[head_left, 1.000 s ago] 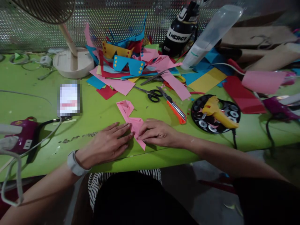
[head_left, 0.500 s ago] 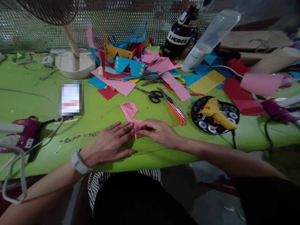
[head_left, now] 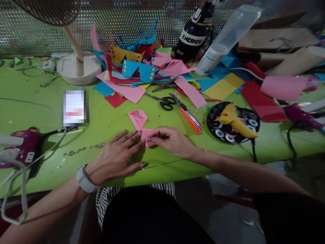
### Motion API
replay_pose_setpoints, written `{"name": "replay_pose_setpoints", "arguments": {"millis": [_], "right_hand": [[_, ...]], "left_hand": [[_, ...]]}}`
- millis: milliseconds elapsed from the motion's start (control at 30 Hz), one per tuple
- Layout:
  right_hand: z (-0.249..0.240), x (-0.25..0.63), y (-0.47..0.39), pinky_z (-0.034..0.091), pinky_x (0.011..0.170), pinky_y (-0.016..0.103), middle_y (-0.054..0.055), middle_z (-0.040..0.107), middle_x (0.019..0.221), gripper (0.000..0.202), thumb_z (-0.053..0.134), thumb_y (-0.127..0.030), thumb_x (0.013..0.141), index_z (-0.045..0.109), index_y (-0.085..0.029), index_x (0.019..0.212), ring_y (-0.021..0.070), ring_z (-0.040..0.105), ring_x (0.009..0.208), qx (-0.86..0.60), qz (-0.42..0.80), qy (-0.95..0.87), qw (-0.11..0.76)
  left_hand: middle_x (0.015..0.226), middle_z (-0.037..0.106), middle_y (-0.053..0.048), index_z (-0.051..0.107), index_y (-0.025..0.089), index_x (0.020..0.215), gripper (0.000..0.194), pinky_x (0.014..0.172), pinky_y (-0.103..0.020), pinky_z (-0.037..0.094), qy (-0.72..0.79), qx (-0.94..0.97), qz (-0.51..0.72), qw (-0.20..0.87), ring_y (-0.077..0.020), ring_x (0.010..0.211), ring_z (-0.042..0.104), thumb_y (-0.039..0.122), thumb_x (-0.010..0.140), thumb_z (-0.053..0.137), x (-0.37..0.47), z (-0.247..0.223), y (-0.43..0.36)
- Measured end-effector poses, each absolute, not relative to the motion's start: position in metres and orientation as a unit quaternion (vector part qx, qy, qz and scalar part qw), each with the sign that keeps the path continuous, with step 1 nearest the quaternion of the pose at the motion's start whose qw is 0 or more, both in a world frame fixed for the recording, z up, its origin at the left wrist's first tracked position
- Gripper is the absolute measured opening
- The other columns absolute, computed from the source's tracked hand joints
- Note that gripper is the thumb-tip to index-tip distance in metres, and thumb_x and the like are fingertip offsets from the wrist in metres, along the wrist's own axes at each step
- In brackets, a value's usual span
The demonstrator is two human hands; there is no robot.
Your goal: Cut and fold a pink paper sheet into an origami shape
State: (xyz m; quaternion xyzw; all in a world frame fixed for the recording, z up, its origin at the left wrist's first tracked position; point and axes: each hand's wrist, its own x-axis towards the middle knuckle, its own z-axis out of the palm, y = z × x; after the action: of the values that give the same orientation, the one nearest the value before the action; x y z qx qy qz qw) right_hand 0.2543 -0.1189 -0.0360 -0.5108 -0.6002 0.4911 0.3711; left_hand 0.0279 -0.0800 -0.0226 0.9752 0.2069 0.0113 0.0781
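Observation:
A folded pink paper bow (head_left: pixel 139 119) lies on the green tabletop, narrow in the middle, with one loop at the upper left and the other end under my fingers. My left hand (head_left: pixel 122 152) rests flat, fingers stretched out, its fingertips pressing on the narrow middle and near edge of the paper. My right hand (head_left: pixel 172 140) pinches the right end of the bow between thumb and index finger. Beyond the hands lie black-handled scissors (head_left: pixel 167 103) and an orange utility knife (head_left: pixel 190 117).
To the right a yellow glue gun (head_left: pixel 236 122) sits on a black tray (head_left: pixel 215 113). Coloured paper pieces and paper glasses (head_left: pixel 139 70) are heaped at the back, beside a black bottle (head_left: pixel 192 39). On the left are a phone (head_left: pixel 74 107), a fan base (head_left: pixel 78 69) and a purple power strip (head_left: pixel 24 145).
The right hand's pinch has shifted slightly on the paper's right end, and more of that end shows flat between the hands. The left hand stays about where it was.

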Motion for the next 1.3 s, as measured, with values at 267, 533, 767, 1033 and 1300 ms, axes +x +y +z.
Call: {"name": "replay_pose_setpoints", "arguments": {"millis": [267, 533, 767, 1033, 1300], "right_hand": [[-0.031, 0.251, -0.126, 0.053, 0.077, 0.033, 0.003, 0.072, 0.082, 0.013, 0.054, -0.026, 0.094, 0.061, -0.018, 0.086, 0.0157, 0.068, 0.079, -0.526, 0.372, -0.684, 0.342], [-0.034, 0.253, -0.125, 0.049, 0.078, 0.033, 0.002, 0.072, 0.083, 0.010, 0.057, -0.025, 0.092, 0.065, -0.019, 0.090, 0.0169, 0.066, 0.081, -0.561, 0.285, -0.714, 0.307], [-0.038, 0.249, -0.123, 0.049, 0.075, 0.032, 0.003, 0.070, 0.084, 0.009, 0.062, -0.026, 0.089, 0.064, -0.020, 0.094, 0.0174, 0.064, 0.079, -0.585, 0.243, -0.715, 0.295], [-0.038, 0.250, -0.119, 0.049, 0.071, 0.031, 0.004, 0.069, 0.086, 0.007, 0.061, -0.026, 0.088, 0.064, -0.020, 0.091, 0.0163, 0.062, 0.076, -0.586, 0.271, -0.707, 0.290], [-0.038, 0.250, -0.116, 0.049, 0.069, 0.030, 0.004, 0.068, 0.083, 0.007, 0.063, -0.021, 0.084, 0.065, -0.018, 0.090, 0.0156, 0.060, 0.073, -0.582, 0.290, -0.707, 0.279]], "left_hand": [[0.147, 0.045, -0.015, 0.050, 0.015, 0.136, 0.068, 0.116, -0.049, 0.027, 0.213, 0.975, 0.026, 0.061, -0.0298, 0.140, 0.035, 0.065, 0.092, 0.036, 0.030, -0.028, -0.083], [0.147, 0.044, -0.017, 0.046, 0.015, 0.139, 0.071, 0.115, -0.046, 0.030, 0.220, 0.973, 0.034, 0.054, -0.0300, 0.140, 0.035, 0.066, 0.091, 0.036, 0.031, -0.032, -0.086], [0.152, 0.034, -0.020, 0.041, 0.016, 0.142, 0.075, 0.114, -0.049, 0.032, 0.223, 0.972, 0.038, 0.058, -0.0344, 0.141, 0.031, 0.068, 0.089, 0.039, 0.030, -0.032, -0.083], [0.150, 0.038, -0.021, 0.035, 0.007, 0.144, 0.080, 0.115, -0.045, 0.031, 0.227, 0.972, 0.043, 0.047, -0.0294, 0.141, 0.033, 0.067, 0.091, 0.036, 0.030, -0.031, -0.083], [0.150, 0.038, -0.019, 0.038, 0.015, 0.146, 0.078, 0.112, -0.047, 0.034, 0.240, 0.971, 0.017, 0.005, -0.0308, 0.138, 0.039, 0.070, 0.091, 0.026, 0.033, -0.030, -0.085]]}}
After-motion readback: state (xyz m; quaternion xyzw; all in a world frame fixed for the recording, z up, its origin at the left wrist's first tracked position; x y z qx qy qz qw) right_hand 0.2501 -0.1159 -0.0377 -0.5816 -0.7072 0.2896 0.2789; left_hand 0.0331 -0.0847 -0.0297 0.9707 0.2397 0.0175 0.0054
